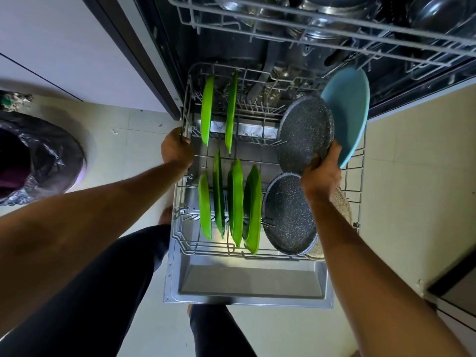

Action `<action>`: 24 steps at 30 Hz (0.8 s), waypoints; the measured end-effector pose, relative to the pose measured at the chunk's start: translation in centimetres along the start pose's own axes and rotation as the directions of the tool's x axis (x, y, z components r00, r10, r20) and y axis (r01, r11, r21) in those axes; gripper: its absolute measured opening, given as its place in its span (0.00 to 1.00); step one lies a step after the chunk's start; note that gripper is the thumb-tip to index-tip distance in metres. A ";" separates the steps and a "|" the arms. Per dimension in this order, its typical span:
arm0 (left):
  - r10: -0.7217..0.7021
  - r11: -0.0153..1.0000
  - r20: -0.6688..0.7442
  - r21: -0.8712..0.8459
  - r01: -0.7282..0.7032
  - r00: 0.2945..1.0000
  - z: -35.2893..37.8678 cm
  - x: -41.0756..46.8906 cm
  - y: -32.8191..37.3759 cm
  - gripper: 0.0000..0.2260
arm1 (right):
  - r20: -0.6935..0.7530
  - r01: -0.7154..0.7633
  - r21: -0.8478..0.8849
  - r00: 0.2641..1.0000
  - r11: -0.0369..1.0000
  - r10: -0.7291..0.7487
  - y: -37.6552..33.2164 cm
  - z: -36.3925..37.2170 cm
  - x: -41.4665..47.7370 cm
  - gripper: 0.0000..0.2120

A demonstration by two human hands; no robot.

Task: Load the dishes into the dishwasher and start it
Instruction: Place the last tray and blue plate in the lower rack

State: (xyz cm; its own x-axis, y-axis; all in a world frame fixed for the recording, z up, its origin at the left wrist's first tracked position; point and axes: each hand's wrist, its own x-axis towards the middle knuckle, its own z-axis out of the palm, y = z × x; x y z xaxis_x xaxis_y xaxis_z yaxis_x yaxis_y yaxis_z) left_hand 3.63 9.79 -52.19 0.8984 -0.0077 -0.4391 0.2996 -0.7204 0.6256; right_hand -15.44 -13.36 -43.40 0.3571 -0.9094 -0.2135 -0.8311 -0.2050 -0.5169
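Now my left hand (177, 148) grips the grey wire rack's (356, 181) left edge to brace it; my right hand (322, 173) holds the round light-blue plate (347, 109) upright at its right edge.

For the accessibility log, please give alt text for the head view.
A person's right hand holds a blue plate at the right side of a dishwasher's pulled-out lower rack, while the left hand grips the rack's left rim. Green plates and dark speckled plates stand on edge in it.

We see dim light, with glare on the dishwasher door (247, 280). Edges bend; the blue plate (347, 106) blurs.
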 end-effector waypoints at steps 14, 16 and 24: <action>0.026 1.000 -0.031 0.004 -0.026 0.999 0.3 -0.3 -0.1 0.21 | -0.091 0.043 -0.008 0.995 0.999 -0.044 -3.0 1.5 2.6 0.23; 0.043 0.999 -0.045 0.012 -0.042 0.998 0.4 -0.5 0.0 0.20 | -0.066 0.037 -0.005 0.997 0.999 -0.038 -2.9 2.1 2.4 0.24; 0.103 0.994 -0.053 0.035 -0.101 0.993 0.3 -0.2 -0.7 0.20 | -0.010 -0.033 0.086 0.999 0.996 0.034 -2.9 2.3 5.0 0.24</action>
State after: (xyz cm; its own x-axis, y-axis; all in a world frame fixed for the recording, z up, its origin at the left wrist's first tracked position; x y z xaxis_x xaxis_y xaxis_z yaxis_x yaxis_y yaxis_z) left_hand 3.14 10.11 -52.71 0.9403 -0.0450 -0.3372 0.1956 -0.7396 0.6441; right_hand -10.30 -16.54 -44.87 0.3245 -0.9193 -0.2226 -0.8025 -0.1431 -0.5793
